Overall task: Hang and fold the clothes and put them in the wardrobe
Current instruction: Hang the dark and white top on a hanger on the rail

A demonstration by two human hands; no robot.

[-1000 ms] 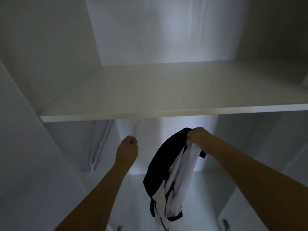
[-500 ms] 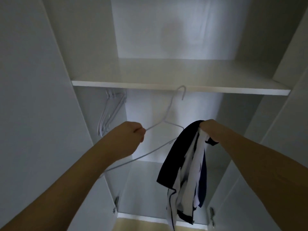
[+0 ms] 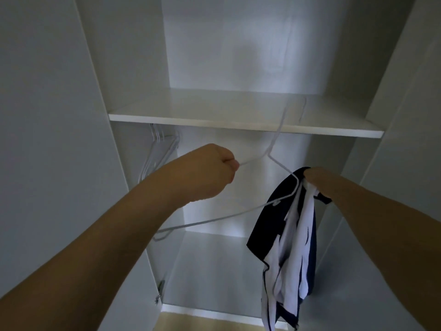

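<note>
Progress: early | left hand point(image 3: 216, 168) grips hanger point(image 3: 267, 206) | right hand point(image 3: 317, 175) clutches garment point(image 3: 293, 235) | not yet hung | spare hangers point(image 3: 160, 151) under shelf point(image 3: 238, 123) left end

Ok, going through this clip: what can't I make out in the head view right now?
- Rail: the shelf hides whatever the spare hangers hook onto.
- Left hand: its fingers curl away from the camera, so the grip on the hanger is mostly unseen.
- Garment: bunched under the right hand, type unclear; bottom cut by the frame edge.
- Hanger hook: faint against the shelf.
</note>
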